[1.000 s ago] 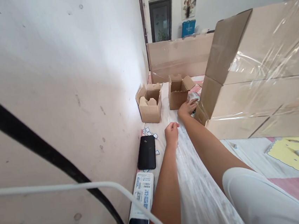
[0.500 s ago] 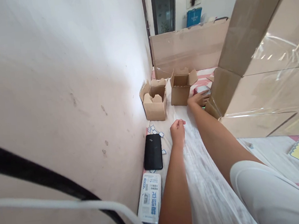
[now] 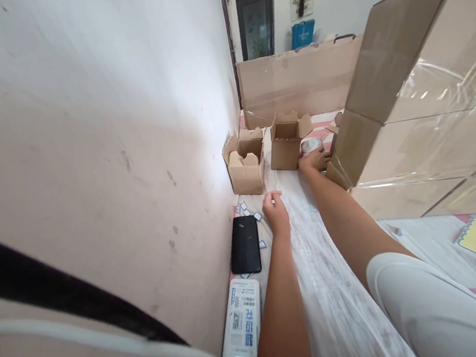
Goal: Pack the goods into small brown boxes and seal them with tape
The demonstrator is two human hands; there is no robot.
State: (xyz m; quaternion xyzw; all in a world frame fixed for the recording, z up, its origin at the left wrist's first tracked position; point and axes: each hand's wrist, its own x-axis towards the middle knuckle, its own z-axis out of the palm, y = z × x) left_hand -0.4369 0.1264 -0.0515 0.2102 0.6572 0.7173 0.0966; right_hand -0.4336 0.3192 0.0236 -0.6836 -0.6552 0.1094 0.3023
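Observation:
My left hand hovers over the white sheet, short of the open cardboard boxes. Its fingers are curled closed, with a tiny pale spot between them that I cannot make out. Farther off, my right hand reaches between the right small box and the large carton. Its fingers stretch out to the right, against a white-and-red packet, and the fingertips are partly hidden. Nearest to it stands the right small box, flaps up. The left small box stands by the wall with its flaps up.
A black phone and a white printed package lie along the wall. A large taped carton stands close on the right. A cardboard panel stands behind the boxes. Cables cross the lower left.
My left hand has shifted slightly left, toward the left box. My right hand has drawn slightly lower, and more of the white-and-red packet shows above it. The view has tilted a little.

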